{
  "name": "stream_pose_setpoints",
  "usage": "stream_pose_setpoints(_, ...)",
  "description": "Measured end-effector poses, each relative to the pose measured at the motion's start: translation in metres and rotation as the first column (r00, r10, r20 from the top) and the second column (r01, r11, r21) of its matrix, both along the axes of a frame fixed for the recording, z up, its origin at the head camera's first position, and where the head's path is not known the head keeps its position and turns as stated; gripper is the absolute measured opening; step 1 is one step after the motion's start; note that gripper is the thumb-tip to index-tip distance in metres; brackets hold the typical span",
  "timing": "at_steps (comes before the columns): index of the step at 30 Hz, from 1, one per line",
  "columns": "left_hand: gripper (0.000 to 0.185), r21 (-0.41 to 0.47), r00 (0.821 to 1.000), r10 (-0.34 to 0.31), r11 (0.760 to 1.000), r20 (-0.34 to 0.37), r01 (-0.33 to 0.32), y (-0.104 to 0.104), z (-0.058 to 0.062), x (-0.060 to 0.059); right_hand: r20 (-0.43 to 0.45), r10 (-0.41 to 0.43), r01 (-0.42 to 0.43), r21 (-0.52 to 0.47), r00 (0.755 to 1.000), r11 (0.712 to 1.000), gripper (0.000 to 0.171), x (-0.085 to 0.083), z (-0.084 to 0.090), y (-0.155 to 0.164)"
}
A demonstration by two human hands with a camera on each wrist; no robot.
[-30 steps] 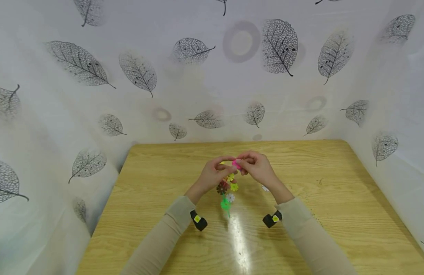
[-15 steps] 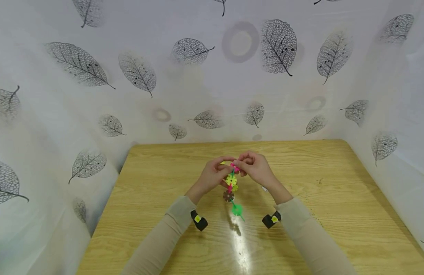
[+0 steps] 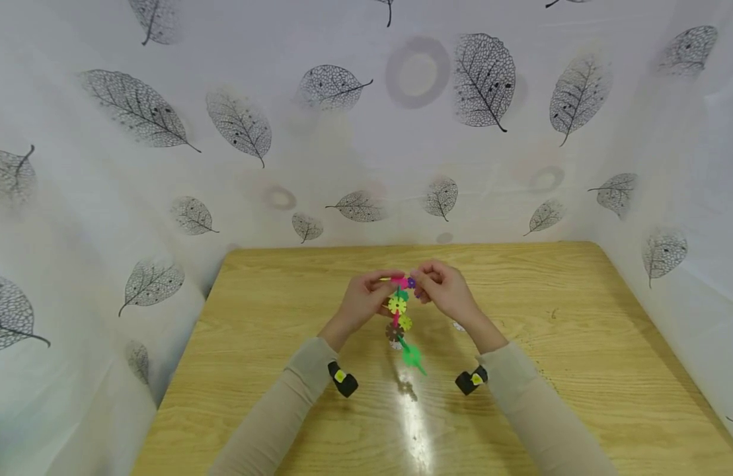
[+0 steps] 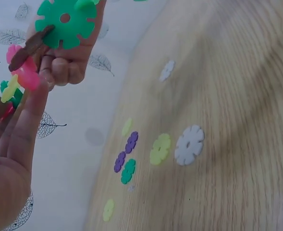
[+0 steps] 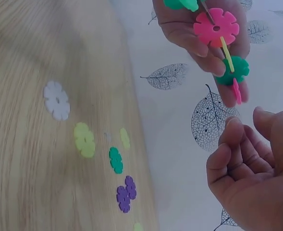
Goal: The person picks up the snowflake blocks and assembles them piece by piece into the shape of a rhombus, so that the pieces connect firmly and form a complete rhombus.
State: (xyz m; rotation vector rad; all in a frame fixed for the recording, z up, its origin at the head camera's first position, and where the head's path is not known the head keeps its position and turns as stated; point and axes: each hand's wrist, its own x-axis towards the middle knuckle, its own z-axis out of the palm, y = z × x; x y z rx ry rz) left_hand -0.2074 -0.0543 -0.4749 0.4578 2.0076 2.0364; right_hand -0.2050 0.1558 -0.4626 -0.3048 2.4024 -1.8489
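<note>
A chain of coloured plastic snowflake discs [image 3: 402,317] hangs above the wooden table [image 3: 283,317], with a green disc [image 3: 411,357] at its lower end. My left hand [image 3: 371,299] pinches the chain's upper end; its fingertips [image 5: 227,94] lie behind a pink disc [image 5: 216,26] and a green one [image 5: 232,70]. My right hand [image 3: 442,289] hovers just right of the chain top. Its fingers [image 5: 235,144] are loosely curled, with nothing visible between them and the thumb. In the left wrist view the chain [image 4: 28,72] crosses my left fingers [image 4: 28,120].
Loose discs lie on the table under the hands: a white one [image 4: 189,144], a yellow-green one [image 4: 160,148], a purple pair [image 4: 126,151] and a green one [image 4: 128,171]. Another white disc [image 3: 458,326] shows by my right wrist. Leaf-printed sheets wall in the table.
The chain straightened and its green lower end swung right. My right fingers, pinched at the top pink disc before, now sit loosely beside it. Both hands rose slightly.
</note>
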Motion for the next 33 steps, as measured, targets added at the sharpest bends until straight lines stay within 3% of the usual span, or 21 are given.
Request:
stream_pose_setpoints(4,0.028,0.002,0.998,0.060,0.998,0.020,-0.060,-0.004,0.002,-0.002,0.007,-0.008,0.008,0.043,1.000,0.999,0.031,0.002,-0.005,0.005)
stream_pose_setpoints(8,0.027,0.006,0.995,0.086,0.996,0.042,-0.086,-0.007,0.005,-0.004,0.002,0.042,-0.042,0.140,0.999,0.989,0.021,0.005,-0.015,0.008)
stream_pose_setpoints(13,0.028,0.011,0.995,0.085,0.996,0.055,-0.086,-0.008,0.006,-0.004,-0.030,0.147,-0.130,0.322,0.989,0.938,0.017,0.010,-0.032,0.006)
stream_pose_setpoints(18,0.028,0.015,0.994,0.093,0.995,0.062,-0.094,-0.008,0.007,-0.003,-0.002,0.200,-0.182,0.398,0.980,0.899,0.026,0.017,-0.047,0.001)
stream_pose_setpoints(26,0.029,0.027,0.995,0.073,0.997,0.071,-0.075,-0.009,0.006,-0.003,-0.081,0.200,-0.136,0.487,0.976,0.863,0.038,0.019,-0.069,-0.004)
stream_pose_setpoints(33,0.030,-0.021,0.994,0.091,0.996,0.054,-0.090,-0.010,0.004,-0.004,-0.108,0.197,-0.108,0.547,0.974,0.830,0.036,0.019,-0.073,-0.006)
